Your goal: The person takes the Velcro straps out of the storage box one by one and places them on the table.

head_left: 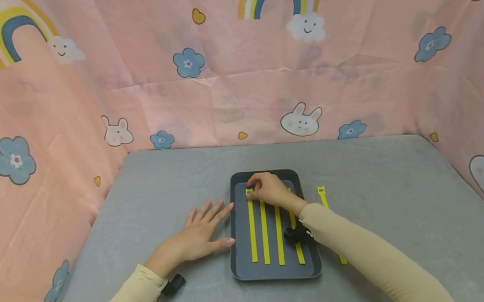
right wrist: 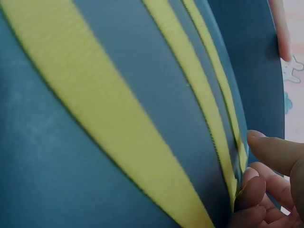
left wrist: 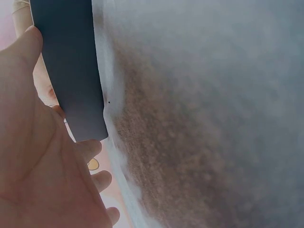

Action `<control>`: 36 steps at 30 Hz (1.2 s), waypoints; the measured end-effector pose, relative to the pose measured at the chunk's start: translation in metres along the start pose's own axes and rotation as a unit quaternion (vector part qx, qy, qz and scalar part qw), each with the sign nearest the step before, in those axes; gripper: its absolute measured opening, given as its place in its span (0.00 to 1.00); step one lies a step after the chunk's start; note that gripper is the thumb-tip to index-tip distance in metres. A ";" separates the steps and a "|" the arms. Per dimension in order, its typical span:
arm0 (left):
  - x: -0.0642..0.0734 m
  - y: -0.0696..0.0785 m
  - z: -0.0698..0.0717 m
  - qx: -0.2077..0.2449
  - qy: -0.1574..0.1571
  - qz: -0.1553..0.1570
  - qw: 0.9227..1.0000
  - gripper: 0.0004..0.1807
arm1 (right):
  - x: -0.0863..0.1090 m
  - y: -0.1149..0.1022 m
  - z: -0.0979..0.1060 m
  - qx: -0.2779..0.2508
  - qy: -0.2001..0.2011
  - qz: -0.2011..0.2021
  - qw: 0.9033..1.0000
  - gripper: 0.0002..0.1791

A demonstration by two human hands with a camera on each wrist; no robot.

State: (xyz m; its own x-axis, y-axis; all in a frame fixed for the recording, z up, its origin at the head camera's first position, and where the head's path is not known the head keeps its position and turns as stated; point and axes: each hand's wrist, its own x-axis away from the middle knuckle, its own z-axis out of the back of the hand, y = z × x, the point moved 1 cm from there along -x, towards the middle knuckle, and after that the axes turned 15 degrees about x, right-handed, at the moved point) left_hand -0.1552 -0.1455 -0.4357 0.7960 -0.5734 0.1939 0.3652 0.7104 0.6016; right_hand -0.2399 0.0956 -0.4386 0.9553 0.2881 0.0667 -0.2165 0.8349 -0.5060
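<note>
A dark grey tray point(head_left: 277, 273) holds several yellow hook-and-loop cable ties laid lengthwise side by side. My right hand point(head_left: 271, 189) reaches over the tray's far part. Its thumb and forefinger are bent and apart around the slotted far end of the leftmost cable tie point(head_left: 252, 228). In the right wrist view, the fingertips point(right wrist: 254, 183) are close beside the cable tie ends; whether they touch is unclear. My left hand point(head_left: 197, 234) lies with fingers spread at the tray's left side, its fingertips touching the rim. The left wrist view shows the thumb against the tray wall point(left wrist: 71, 71).
Another yellow cable tie point(head_left: 322, 196) lies on the grey tabletop point(head_left: 174, 178) right of the tray, partly hidden by my right forearm. A pink patterned curtain point(head_left: 235, 87) surrounds the table at the back and sides.
</note>
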 end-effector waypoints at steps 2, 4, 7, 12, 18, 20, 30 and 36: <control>0.000 0.000 0.000 0.000 -0.001 0.000 1.000 0.47 | 0.000 0.000 -0.001 0.000 -0.001 -0.003 1.000 0.18; 0.000 0.000 0.000 -0.001 -0.002 0.000 1.000 0.47 | 0.000 0.000 -0.002 0.001 0.000 -0.002 1.000 0.18; 0.000 0.000 0.000 -0.001 -0.001 -0.001 1.000 0.46 | 0.000 -0.001 -0.002 0.003 0.002 -0.002 1.000 0.18; -0.001 -0.001 0.000 0.000 0.002 -0.005 1.000 0.46 | 0.000 -0.002 -0.002 0.014 0.005 -0.002 1.000 0.18; -0.001 -0.002 -0.001 -0.002 -0.001 0.000 1.000 0.47 | -0.001 -0.001 -0.004 0.031 0.008 0.003 0.999 0.17; -0.001 -0.003 -0.001 -0.001 -0.002 0.002 1.000 0.47 | -0.002 0.000 -0.005 0.035 0.010 0.004 0.999 0.17; -0.001 -0.003 -0.001 0.001 0.000 0.002 1.000 0.47 | -0.003 0.001 -0.007 0.040 0.013 0.008 0.999 0.17; -0.001 -0.002 -0.001 0.002 -0.002 0.004 1.000 0.47 | -0.003 0.000 -0.006 0.051 0.014 0.000 0.999 0.18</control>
State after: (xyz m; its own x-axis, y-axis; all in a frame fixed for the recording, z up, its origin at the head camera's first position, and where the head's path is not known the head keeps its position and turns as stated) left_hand -0.1560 -0.1463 -0.4377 0.7974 -0.5690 0.2011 0.3572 0.7136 0.6027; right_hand -0.2413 0.0920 -0.4435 0.9603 0.2759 0.0410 -0.2347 0.8785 -0.4161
